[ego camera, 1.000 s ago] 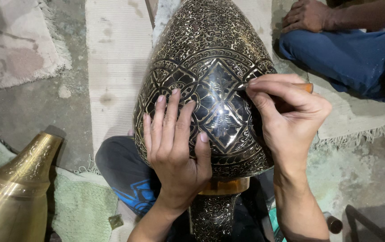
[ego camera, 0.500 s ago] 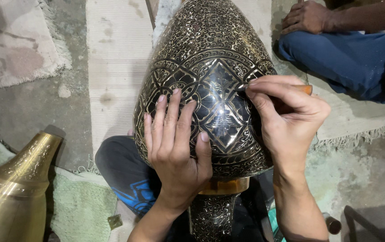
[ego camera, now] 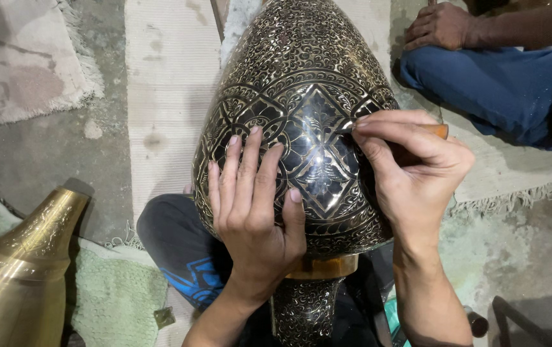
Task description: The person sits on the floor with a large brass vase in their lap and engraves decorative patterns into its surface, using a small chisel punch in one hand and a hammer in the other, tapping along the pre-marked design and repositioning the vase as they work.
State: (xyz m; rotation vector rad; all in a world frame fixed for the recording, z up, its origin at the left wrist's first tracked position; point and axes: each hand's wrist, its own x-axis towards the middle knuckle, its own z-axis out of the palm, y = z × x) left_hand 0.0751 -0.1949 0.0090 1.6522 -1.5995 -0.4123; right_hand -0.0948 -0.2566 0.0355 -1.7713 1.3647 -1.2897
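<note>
A large engraved metal vase (ego camera: pixel 302 83), dark with a fine silver pattern, lies across my lap with its wide body pointing away. My left hand (ego camera: pixel 250 212) rests flat on its lower body, fingers spread, steadying it. My right hand (ego camera: pixel 411 170) pinches a thin engraving tool (ego camera: pixel 440 130) with a wooden handle. The tool's tip touches the diamond-shaped panel near the vase's middle. The vase's narrow neck (ego camera: pixel 305 308) runs down between my arms.
A plain brass vase (ego camera: pixel 19 263) lies at the lower left on a green mat (ego camera: pixel 118 302). Another person in blue trousers (ego camera: pixel 501 83) sits at the upper right, a hand (ego camera: pixel 440 26) on the knee. Pale rugs (ego camera: pixel 167 96) cover the concrete floor.
My right hand has shifted very slightly along the diamond panel with the tool. The left hand and the vase stay where they were.
</note>
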